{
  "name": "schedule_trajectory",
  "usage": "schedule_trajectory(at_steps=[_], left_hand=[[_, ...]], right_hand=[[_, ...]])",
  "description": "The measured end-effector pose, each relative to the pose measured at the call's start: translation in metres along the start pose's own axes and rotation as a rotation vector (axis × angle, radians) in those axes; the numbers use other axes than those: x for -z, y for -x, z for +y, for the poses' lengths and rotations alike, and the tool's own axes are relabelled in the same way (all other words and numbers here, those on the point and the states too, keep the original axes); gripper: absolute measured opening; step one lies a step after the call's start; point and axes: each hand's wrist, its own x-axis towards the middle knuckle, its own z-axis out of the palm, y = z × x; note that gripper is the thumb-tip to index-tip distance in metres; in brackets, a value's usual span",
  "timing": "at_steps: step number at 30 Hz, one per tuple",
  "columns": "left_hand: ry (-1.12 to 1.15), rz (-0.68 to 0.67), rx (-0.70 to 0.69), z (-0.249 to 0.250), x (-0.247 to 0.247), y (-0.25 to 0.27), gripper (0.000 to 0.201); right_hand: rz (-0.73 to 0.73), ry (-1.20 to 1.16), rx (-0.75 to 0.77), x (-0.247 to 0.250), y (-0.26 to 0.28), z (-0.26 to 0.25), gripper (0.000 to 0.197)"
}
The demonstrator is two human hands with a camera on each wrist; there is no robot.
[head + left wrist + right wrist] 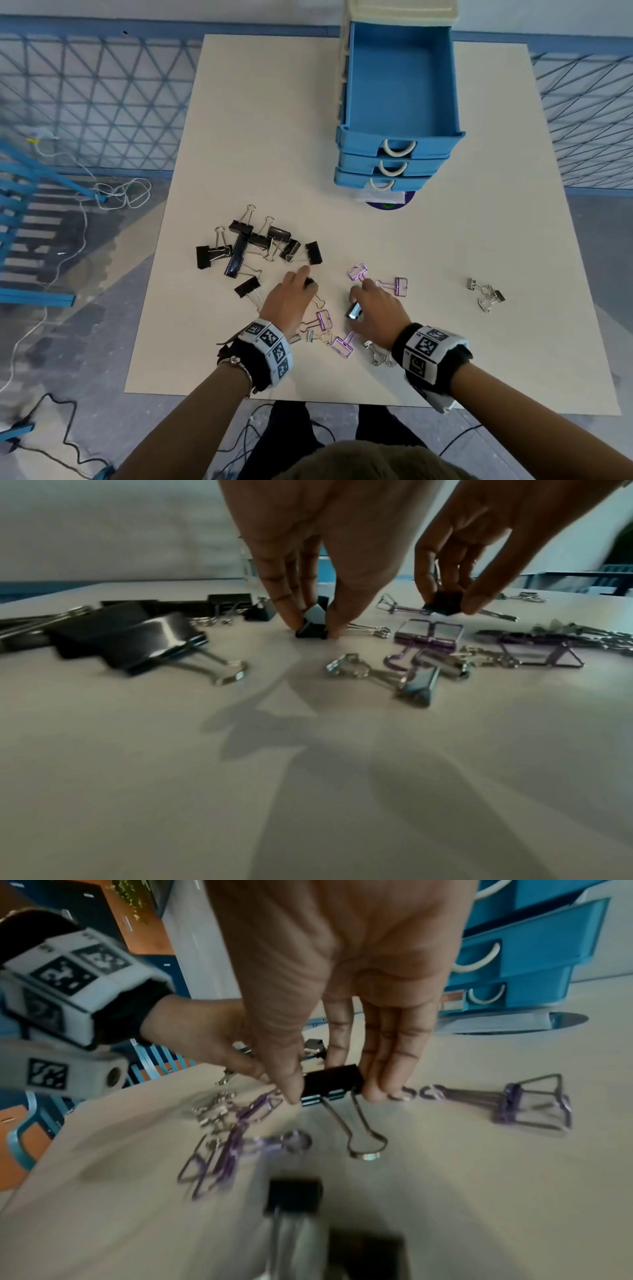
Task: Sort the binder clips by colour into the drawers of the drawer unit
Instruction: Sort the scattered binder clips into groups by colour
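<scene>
My left hand (306,280) pinches a small black binder clip (313,626) that sits on the table, thumb on one side and fingers on the other. Beside it, my right hand (332,1093) pinches another black clip (330,1083) by its body, its wire handles pointing back toward the wrist. A pile of larger black clips (257,245) lies to the left. Purple wire clips (397,285) and small silver clips (486,295) are scattered around and between the hands. The blue drawer unit (394,164) stands at the back right with its top drawer (400,78) pulled out and nothing in it.
The white table (274,137) has bare surface at the back left and along the right side. More purple clips (342,346) and silver clips (378,356) lie near the front edge between my wrists. Cables lie on the floor to the left.
</scene>
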Motion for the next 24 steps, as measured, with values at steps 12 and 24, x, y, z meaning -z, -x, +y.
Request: schedule_trajectory(at_steps=[12,24], left_hand=[[0.065,0.187,0.112,-0.048,-0.001,0.024,0.049],[0.265,0.201,-0.123,-0.027,-0.045,0.063,0.063]], right_hand=[[-0.008,-0.066,0.138,0.012,-0.065,-0.057,0.029],[-0.012,0.13,0.35,-0.023,0.01,-0.023,0.036]])
